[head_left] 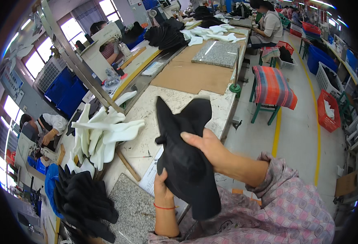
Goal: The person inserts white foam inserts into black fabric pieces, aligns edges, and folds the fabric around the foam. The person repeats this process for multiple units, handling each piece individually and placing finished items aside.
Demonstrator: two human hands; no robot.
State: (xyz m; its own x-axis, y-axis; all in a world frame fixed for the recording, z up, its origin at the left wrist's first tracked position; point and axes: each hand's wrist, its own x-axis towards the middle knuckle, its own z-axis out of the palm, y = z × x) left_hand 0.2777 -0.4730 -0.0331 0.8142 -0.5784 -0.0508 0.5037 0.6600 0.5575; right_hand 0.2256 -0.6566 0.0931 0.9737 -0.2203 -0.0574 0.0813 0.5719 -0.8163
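A soft black fabric piece [187, 162] is held up in front of me above the table's near edge. Two pointed flaps spread at its top, and a long rounded end hangs toward my lap. My right hand [209, 148] grips its upper right side, thumb on top and fingers hidden behind. On the lower left, my left hand [164, 188] clasps its edge with the thumb showing; the other fingers are mostly hidden. To the left lie a heap of white boot-shaped pieces [105, 132] and a stack of similar black pieces [83, 199].
A grey speckled stone slab [130, 207] and a wooden stick [128, 166] lie nearby. Farther along are brown cardboard [187, 77], another slab [215, 53] and a metal post [67, 46]. A cloth-covered stool [272, 87] stands right. Several people sit at work around.
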